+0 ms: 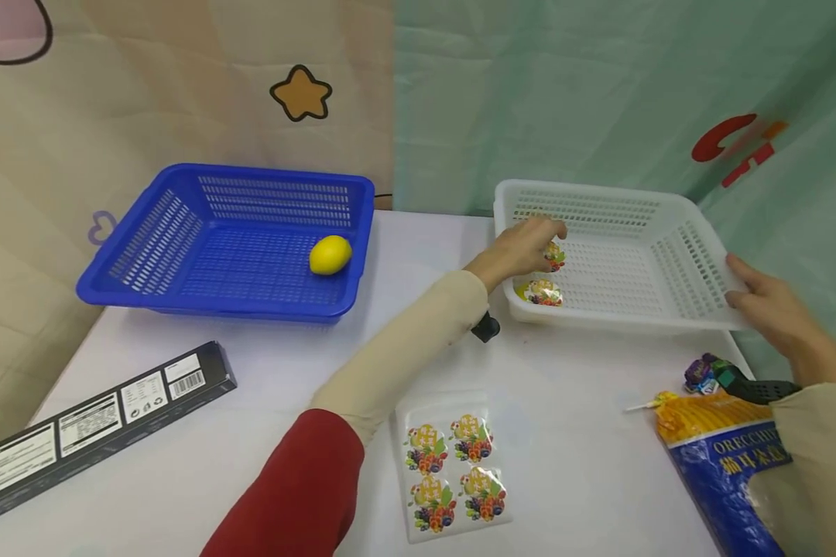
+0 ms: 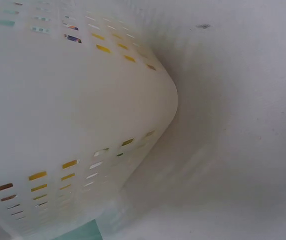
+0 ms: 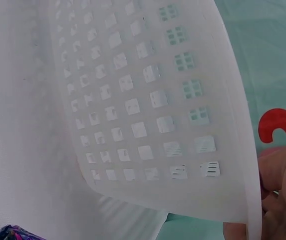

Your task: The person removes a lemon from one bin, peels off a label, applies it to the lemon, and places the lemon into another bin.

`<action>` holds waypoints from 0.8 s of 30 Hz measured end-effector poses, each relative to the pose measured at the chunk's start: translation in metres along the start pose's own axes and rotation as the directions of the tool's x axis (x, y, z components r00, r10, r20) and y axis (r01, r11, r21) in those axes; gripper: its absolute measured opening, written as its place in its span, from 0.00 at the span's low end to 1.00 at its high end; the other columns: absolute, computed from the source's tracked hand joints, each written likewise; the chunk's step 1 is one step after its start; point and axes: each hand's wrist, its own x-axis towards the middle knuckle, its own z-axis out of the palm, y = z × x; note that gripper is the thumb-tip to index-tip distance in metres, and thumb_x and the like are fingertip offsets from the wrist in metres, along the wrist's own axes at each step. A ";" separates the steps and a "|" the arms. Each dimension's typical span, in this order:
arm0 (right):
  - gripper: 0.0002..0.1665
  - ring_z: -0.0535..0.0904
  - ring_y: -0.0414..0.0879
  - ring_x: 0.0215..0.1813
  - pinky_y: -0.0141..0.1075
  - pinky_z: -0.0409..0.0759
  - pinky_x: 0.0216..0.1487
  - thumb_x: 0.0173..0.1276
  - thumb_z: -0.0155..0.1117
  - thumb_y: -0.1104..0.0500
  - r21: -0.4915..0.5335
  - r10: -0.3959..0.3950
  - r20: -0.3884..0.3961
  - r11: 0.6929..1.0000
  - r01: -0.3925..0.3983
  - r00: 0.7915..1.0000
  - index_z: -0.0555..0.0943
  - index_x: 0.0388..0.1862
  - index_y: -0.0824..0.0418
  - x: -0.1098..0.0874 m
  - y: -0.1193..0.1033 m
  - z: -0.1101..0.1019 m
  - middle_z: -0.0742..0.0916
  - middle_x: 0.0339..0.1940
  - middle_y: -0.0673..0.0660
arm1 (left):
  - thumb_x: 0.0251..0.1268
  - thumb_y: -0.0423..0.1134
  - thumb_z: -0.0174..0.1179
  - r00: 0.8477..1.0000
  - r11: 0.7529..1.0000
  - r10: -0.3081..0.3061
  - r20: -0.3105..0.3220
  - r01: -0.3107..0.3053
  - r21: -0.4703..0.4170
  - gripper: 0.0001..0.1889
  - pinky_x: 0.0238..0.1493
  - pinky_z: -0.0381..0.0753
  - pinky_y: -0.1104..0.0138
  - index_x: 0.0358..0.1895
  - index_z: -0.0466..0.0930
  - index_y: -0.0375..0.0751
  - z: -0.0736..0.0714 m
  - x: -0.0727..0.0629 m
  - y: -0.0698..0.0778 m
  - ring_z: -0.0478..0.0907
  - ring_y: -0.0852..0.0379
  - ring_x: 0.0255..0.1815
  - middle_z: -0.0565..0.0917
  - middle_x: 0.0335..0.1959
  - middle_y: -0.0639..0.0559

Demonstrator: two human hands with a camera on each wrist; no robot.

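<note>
The right hand (image 1: pixel 773 305) has its grip closed round the right rim of the white basket (image 1: pixel 613 271), thumb on the inner side and fingers outside; the left hand (image 1: pixel 522 251) reaches over the basket's left wall with its fingers bent, though I cannot tell how far open its grip is or whether it has hold of anything, since the left wrist view shows only the basket's outer corner; the white basket stands at the far right of the desk (image 1: pixel 571 433), its right end out by the desk's edge; inside, against the left side, lies a fruit-printed bag (image 1: pixel 546 292) with yellow showing at its edge, and another fruit picture shows just under the left hand, whether on the same bag or a second one I cannot tell; nearer on the desk lies a flat clear bag (image 1: pixel 454 473) with four fruit pictures; to its right, partly behind the right sleeve (image 1: pixel 818 441), is a blue and yellow pasta bag (image 1: pixel 710 464), with a lollipop (image 1: pixel 665 398) and a wrapped sweet (image 1: pixel 700 374) at its top end; at the far left stands a blue basket (image 1: pixel 244 259) with a lemon (image 1: pixel 330 255) in its right side; a long black box (image 1: pixel 104 424) lies slantwise in front of it; behind everything hangs a curtain (image 1: pixel 501 100), tan on the left and green on the right.
</note>
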 end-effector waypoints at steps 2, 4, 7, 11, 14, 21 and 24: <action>0.38 0.68 0.31 0.47 0.66 0.56 0.68 0.78 0.37 0.56 0.002 0.010 -0.007 1.000 -0.010 1.000 0.32 0.78 0.54 0.002 -0.002 0.001 0.51 0.76 0.77 | 0.60 0.41 0.70 0.999 0.997 -0.036 0.008 0.035 0.068 0.31 0.52 0.74 0.72 0.67 0.71 0.49 0.002 0.002 0.001 0.73 0.61 0.58 0.76 0.62 0.57; 0.38 0.69 0.41 0.49 0.70 0.57 0.65 0.78 0.37 0.57 0.000 0.017 -0.015 1.000 -0.017 1.000 0.32 0.77 0.54 0.004 -0.003 0.002 0.51 0.76 0.77 | 0.60 0.43 0.69 0.999 0.992 -0.048 0.009 0.047 0.119 0.30 0.50 0.75 0.71 0.66 0.72 0.50 0.004 0.003 0.001 0.74 0.62 0.57 0.77 0.60 0.58; 0.38 0.70 0.39 0.47 0.70 0.59 0.64 0.78 0.38 0.58 -0.008 0.020 -0.026 1.000 -0.020 0.999 0.32 0.77 0.54 0.003 -0.003 0.003 0.53 0.75 0.78 | 0.61 0.46 0.68 0.998 0.984 -0.061 0.012 0.059 0.169 0.29 0.49 0.76 0.70 0.66 0.71 0.52 0.007 0.005 0.002 0.75 0.63 0.56 0.78 0.59 0.60; 0.38 0.65 0.27 0.41 0.69 0.61 0.63 0.78 0.38 0.59 -0.016 0.016 -0.029 1.000 -0.016 0.999 0.33 0.78 0.54 0.003 -0.003 0.003 0.54 0.75 0.79 | 0.62 0.47 0.68 0.998 0.971 -0.062 0.021 0.055 0.234 0.30 0.50 0.76 0.69 0.67 0.71 0.52 0.009 0.003 0.002 0.76 0.61 0.55 0.80 0.58 0.60; 0.38 0.70 0.39 0.45 0.69 0.61 0.63 0.77 0.38 0.59 -0.018 0.018 -0.033 1.000 -0.019 0.999 0.33 0.78 0.54 0.003 -0.005 0.005 0.51 0.76 0.77 | 0.65 0.45 0.66 0.997 0.958 -0.061 0.039 0.048 0.283 0.28 0.57 0.73 0.67 0.68 0.71 0.52 0.009 0.000 0.003 0.77 0.60 0.55 0.81 0.57 0.59; 0.39 0.67 0.64 0.53 0.67 0.64 0.60 0.76 0.38 0.61 -0.026 0.020 -0.046 0.999 -0.022 0.999 0.33 0.78 0.55 0.004 -0.005 0.006 0.52 0.75 0.78 | 0.67 0.47 0.65 0.992 0.965 -0.087 0.096 0.060 0.255 0.28 0.77 0.46 0.60 0.68 0.71 0.52 0.001 -0.003 0.005 0.69 0.59 0.67 0.77 0.63 0.59; 0.39 0.69 0.60 0.52 0.66 0.66 0.58 0.76 0.38 0.60 -0.044 0.023 -0.052 0.999 -0.026 0.998 0.33 0.78 0.56 0.004 -0.004 0.005 0.52 0.75 0.78 | 0.69 0.46 0.62 0.992 0.974 -0.078 0.102 0.053 0.221 0.25 0.78 0.44 0.58 0.68 0.72 0.50 -0.004 -0.004 0.005 0.67 0.59 0.69 0.76 0.65 0.58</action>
